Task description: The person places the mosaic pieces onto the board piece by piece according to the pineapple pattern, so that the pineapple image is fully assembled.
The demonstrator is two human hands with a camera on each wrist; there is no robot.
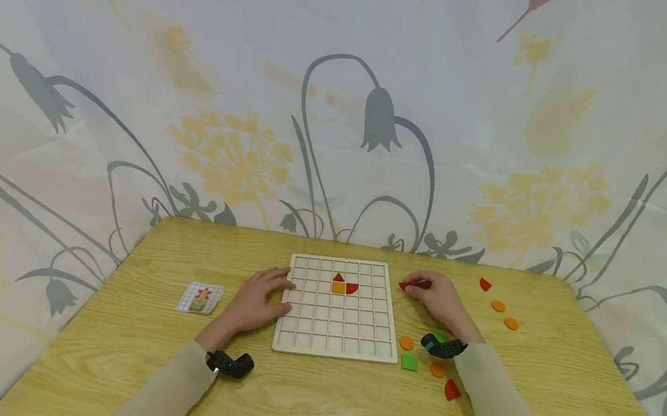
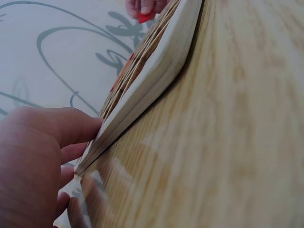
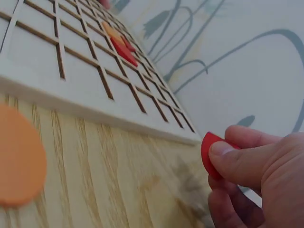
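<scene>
A white grid board [image 1: 330, 328] lies on the wooden table. In its upper cells sit a red triangle [image 1: 339, 277], an orange square [image 1: 339, 288] below it and a red quarter-circle piece [image 1: 352, 289] beside that square. My left hand [image 1: 255, 301] rests at the board's left edge, fingers fairly straight and fingertips touching the rim. Just off the board's right edge, my right hand [image 1: 436, 298] pinches another red quarter-circle piece [image 3: 210, 154] between thumb and fingers, raised over the table in the right wrist view.
Left of the board lies a stack of pattern cards [image 1: 201, 298]. Orange discs [image 1: 407, 343], a green square [image 1: 409, 361] and a red piece [image 1: 452, 390] lie near the right forearm. Farther right are another red piece [image 1: 485, 285] and two orange discs [image 1: 498, 305]. A patterned curtain [image 1: 337, 168] stands behind the table.
</scene>
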